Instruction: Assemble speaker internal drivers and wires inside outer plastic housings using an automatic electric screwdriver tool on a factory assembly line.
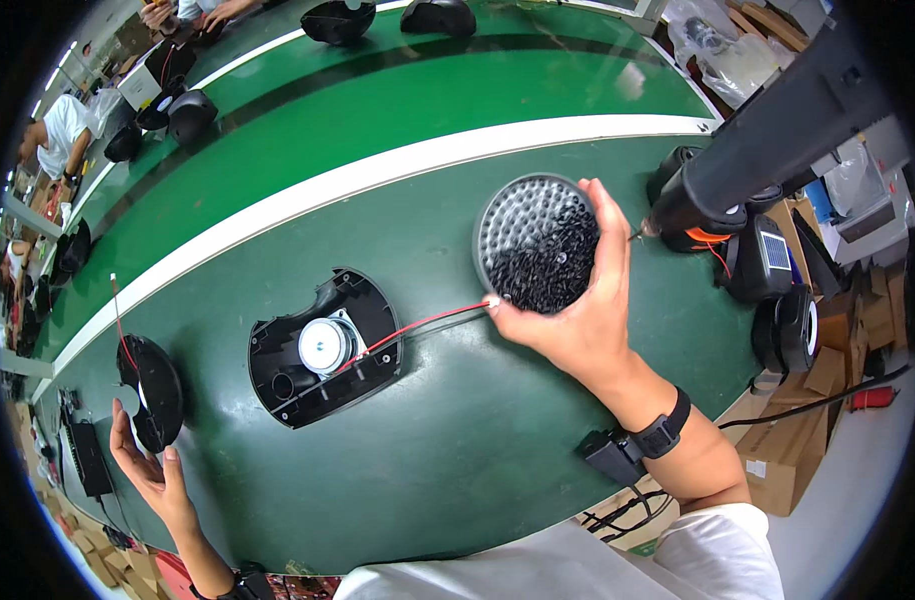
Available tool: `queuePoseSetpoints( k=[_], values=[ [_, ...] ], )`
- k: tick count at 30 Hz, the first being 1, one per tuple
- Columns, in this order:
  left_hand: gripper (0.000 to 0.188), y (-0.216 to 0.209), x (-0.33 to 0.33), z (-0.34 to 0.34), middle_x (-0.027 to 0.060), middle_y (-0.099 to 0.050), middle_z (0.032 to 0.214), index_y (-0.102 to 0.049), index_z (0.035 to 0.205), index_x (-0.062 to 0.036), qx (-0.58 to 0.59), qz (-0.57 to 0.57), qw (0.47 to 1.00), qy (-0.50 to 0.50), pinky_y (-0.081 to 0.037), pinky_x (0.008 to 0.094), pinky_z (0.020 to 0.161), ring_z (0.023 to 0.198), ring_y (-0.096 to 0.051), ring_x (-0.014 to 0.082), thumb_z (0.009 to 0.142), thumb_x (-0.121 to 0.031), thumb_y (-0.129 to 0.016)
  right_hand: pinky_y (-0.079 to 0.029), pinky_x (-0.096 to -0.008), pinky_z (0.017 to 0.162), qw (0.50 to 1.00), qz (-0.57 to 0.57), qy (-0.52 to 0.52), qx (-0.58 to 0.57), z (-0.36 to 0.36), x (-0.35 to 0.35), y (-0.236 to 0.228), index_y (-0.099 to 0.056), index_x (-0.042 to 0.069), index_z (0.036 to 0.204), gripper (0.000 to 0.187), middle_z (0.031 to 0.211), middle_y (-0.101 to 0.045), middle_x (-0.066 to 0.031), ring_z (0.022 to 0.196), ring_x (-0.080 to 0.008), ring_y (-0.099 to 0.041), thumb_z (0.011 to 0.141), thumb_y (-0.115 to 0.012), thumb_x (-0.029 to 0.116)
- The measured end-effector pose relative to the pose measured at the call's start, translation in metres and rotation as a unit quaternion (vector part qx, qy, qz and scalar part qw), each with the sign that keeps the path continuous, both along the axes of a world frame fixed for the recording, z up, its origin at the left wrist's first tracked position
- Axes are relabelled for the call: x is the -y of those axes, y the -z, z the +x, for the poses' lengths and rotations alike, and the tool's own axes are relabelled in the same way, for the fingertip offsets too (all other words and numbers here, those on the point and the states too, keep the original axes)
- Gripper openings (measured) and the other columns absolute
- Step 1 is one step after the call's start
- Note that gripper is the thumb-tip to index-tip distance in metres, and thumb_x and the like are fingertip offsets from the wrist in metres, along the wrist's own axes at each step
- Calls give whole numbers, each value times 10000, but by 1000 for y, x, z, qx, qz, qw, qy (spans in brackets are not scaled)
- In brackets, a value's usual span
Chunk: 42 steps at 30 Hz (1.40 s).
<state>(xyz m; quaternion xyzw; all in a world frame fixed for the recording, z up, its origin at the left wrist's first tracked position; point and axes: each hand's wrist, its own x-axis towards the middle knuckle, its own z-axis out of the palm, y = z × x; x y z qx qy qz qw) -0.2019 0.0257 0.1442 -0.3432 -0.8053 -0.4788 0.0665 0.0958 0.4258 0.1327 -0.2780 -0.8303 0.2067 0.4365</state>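
A round grey dish with a knobbly floor, partly filled with small black screws, is gripped at its right rim by my right hand. The white plug of a red and black cable lies by my right thumb. That cable runs from a small round speaker set in a black plastic housing half on the bench. At the left, my left hand has fingers and thumb apart around the lower end of another black housing half; whether it touches is unclear.
A large black tool slants in from the upper right. Behind it stand several black devices, one with a solar panel. Beyond a white rail runs a green conveyor belt. A black adapter sits by my right wrist. Other people are at the far left.
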Motion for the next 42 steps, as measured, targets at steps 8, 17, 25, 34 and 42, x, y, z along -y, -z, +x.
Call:
queuePoseSetpoints(
  k=[8, 17, 25, 34, 42],
  values=[
    [721, -15, -24, 23, 189, -280, 1599, -323, 1508, -22, -134, -47, 988, -61, -194, 509, 1209, 1496, -253, 331, 892, -225, -638, -381, -417, 1116, 999, -33, 34, -17, -1, -3, 3, -285, -88, 1463, 1142, 1388, -455, -224, 1293, -316, -486, 577, -912, 271],
    [573, -30, -71, 67, 299, -350, 1516, -410, 1388, 20, -245, -30, 960, 129, -234, 483, 1192, 1422, -362, 406, 853, -98, -580, -402, -436, 1086, 999, -16, 9, -27, -5, -3, 3, -312, -75, 1461, 1116, 1365, -445, -236, 1262, -352, -494, 587, -907, 285],
    [698, -42, -138, 79, 298, -444, 1443, -527, 1298, -2, -149, -62, 952, 258, -297, 543, 1137, 1353, -408, 463, 678, -201, -780, -390, -431, 1108, 1000, -9, 6, 6, -4, 0, 7, -326, -98, 1454, 1090, 1386, -453, -245, 1282, -353, -494, 580, -897, 216],
    [736, -26, -177, 79, 245, -485, 1352, -529, 1285, -28, -40, -80, 954, 286, -418, 446, 1046, 1270, -503, 373, 633, -111, -860, -348, -517, 1108, 990, -1, -1, 141, -3, -2, 13, -309, -92, 1459, 1107, 1400, -428, -296, 1299, -445, -435, 617, -886, 337],
    [607, -30, -160, 93, 204, -504, 1283, -617, 1186, -23, -57, -64, 934, 346, -478, 453, 941, 1131, -553, 388, 612, -27, -815, -288, -524, 1147, 968, 81, -13, 237, 7, 6, -12, -366, -44, 1471, 1053, 1510, -385, -274, 1385, -454, -378, 683, -865, 444]
  ],
)
